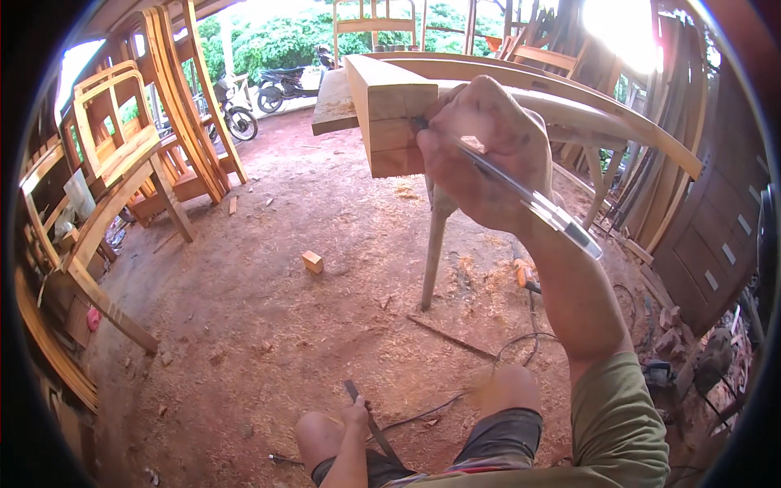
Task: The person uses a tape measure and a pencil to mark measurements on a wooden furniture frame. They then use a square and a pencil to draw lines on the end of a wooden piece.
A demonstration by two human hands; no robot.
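Note:
My right hand (492,154) is closed round a clear-barrelled ballpoint pen (541,199), its tip against the end face of a thick squared timber (390,106). Dark lines cross that end face. The timber lies on a wooden bench (333,110), its end jutting toward me. Low in the picture, near my knees, my left hand (355,413) grips a long, dark flat strip (378,437); whether it is metal or wood I cannot tell.
A small wood block (312,261) and a thin stick (451,337) lie on the shaving-strewn floor. A cable (439,405) runs past an orange-handled tool (523,272). Chair frames (118,122) stand left, and boards (663,122) lean right. A motorcycle (289,85) is parked behind.

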